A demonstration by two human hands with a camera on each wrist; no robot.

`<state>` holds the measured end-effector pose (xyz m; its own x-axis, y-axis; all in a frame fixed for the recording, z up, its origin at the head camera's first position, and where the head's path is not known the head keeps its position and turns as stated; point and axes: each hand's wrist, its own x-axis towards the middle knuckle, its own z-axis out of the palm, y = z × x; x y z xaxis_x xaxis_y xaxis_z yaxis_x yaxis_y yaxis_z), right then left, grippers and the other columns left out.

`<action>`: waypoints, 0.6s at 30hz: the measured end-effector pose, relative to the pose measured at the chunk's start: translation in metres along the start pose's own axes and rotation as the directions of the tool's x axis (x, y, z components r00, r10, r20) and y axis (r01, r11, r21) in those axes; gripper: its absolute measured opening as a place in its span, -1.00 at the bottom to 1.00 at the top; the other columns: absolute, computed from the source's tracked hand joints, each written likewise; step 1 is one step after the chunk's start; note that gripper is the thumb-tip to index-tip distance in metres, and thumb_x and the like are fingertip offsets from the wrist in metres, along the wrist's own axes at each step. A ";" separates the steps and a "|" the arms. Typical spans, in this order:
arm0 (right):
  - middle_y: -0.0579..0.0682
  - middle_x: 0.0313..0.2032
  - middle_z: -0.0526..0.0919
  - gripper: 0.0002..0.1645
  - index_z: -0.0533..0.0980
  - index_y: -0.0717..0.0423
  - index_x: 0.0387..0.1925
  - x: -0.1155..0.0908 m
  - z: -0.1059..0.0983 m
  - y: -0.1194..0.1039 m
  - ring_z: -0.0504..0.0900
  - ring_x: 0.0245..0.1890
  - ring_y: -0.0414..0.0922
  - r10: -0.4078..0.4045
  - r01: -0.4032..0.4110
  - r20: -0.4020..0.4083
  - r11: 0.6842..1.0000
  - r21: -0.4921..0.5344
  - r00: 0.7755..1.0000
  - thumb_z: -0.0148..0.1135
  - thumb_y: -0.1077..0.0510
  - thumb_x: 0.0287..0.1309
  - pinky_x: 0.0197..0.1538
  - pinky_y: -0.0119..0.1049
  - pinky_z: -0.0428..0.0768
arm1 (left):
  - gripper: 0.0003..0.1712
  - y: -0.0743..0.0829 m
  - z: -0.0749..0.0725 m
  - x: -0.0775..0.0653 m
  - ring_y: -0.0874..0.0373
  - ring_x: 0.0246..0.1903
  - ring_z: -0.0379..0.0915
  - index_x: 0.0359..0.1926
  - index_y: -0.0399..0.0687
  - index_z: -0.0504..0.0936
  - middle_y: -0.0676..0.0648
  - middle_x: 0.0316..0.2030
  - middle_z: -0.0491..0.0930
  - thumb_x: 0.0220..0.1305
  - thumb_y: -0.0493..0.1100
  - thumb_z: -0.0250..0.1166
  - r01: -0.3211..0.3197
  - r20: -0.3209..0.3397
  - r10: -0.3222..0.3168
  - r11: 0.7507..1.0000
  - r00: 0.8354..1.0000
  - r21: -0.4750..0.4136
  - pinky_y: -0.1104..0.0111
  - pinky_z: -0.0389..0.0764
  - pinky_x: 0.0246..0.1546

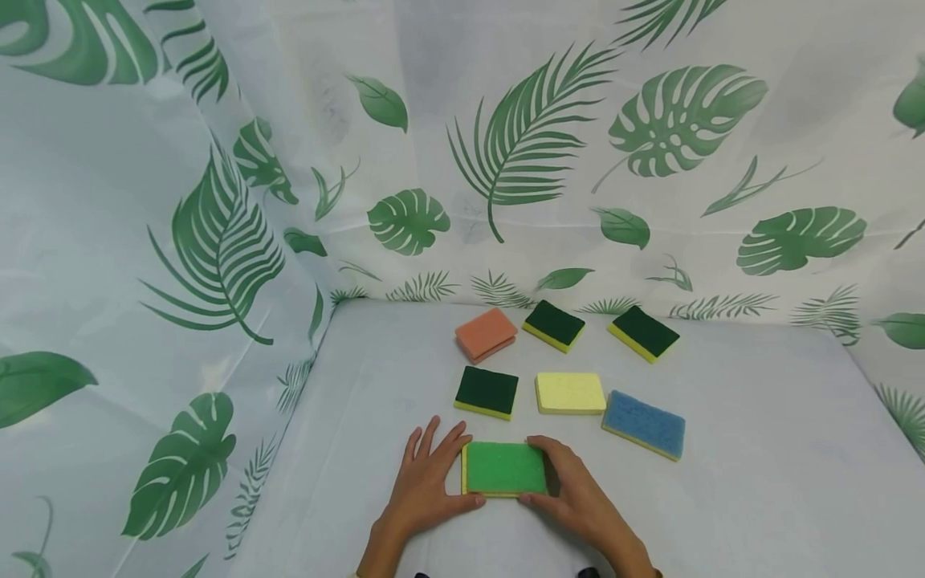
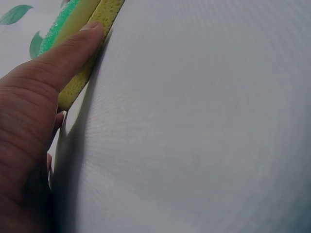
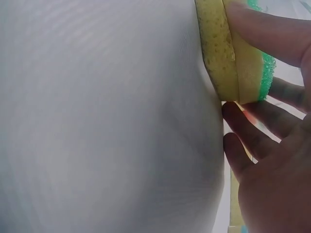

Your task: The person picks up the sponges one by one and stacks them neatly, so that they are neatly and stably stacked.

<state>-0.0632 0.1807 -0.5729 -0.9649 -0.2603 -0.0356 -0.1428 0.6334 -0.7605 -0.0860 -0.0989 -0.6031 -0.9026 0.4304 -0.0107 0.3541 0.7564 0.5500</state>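
Observation:
Near the front of the table, a green-topped scouring sponge (image 1: 506,467) lies flat on a yellow sponge (image 3: 217,53), whose edge peeks out at the left in the head view. My left hand (image 1: 431,482) holds the pair at the left end, thumb on the near long side and fingers toward the far corner. At the other end my right hand (image 1: 578,494) grips them between thumb and index finger. Its other fingers spread beside the stack in the right wrist view. The left wrist view shows the left thumb (image 2: 73,58) across the sponges' side.
Beyond the hands lie an orange sponge (image 1: 486,333), a pale yellow sponge (image 1: 570,392), a blue-topped sponge (image 1: 645,423) and dark-green-topped sponges (image 1: 487,391) (image 1: 554,323) (image 1: 645,331). Leaf-printed cloth (image 1: 535,144) walls the white table (image 1: 376,361) at the back and sides.

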 end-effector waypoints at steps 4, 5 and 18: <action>0.10 0.36 0.54 -0.03 0.41 0.17 0.45 0.000 0.000 0.001 0.48 0.41 0.16 0.007 -0.007 0.000 1.000 0.000 1.000 0.71 0.09 0.07 0.45 0.23 0.42 | 0.12 0.001 0.000 0.000 -0.06 0.68 -0.29 0.58 0.21 0.40 0.16 0.64 0.18 0.16 0.68 0.26 0.012 0.013 -0.013 1.000 1.000 0.010 -0.12 -0.29 0.62; 0.10 0.36 0.53 -0.02 0.41 0.18 0.45 0.000 0.000 0.001 0.48 0.41 0.16 0.006 -0.006 -0.001 1.000 0.001 1.000 0.71 0.09 0.07 0.45 0.23 0.42 | 0.12 0.002 -0.001 0.000 -0.06 0.68 -0.30 0.58 0.21 0.40 0.16 0.64 0.18 0.16 0.68 0.26 0.013 0.015 -0.013 1.000 1.000 0.009 -0.12 -0.30 0.62; 0.14 0.43 0.47 0.04 0.34 0.19 0.51 -0.002 -0.001 0.001 0.41 0.46 0.19 0.006 -0.006 0.023 0.999 0.032 1.000 0.69 0.02 0.12 0.48 0.24 0.37 | 0.12 0.003 -0.002 0.000 -0.07 0.68 -0.30 0.58 0.21 0.40 0.15 0.64 0.19 0.16 0.68 0.25 0.010 0.011 -0.010 1.000 1.000 -0.004 -0.13 -0.29 0.62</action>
<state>-0.0617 0.1826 -0.5732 -0.9604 -0.2733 -0.0548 -0.1295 0.6117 -0.7804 -0.0858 -0.0976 -0.6004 -0.9034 0.4280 -0.0258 0.3437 0.7588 0.5533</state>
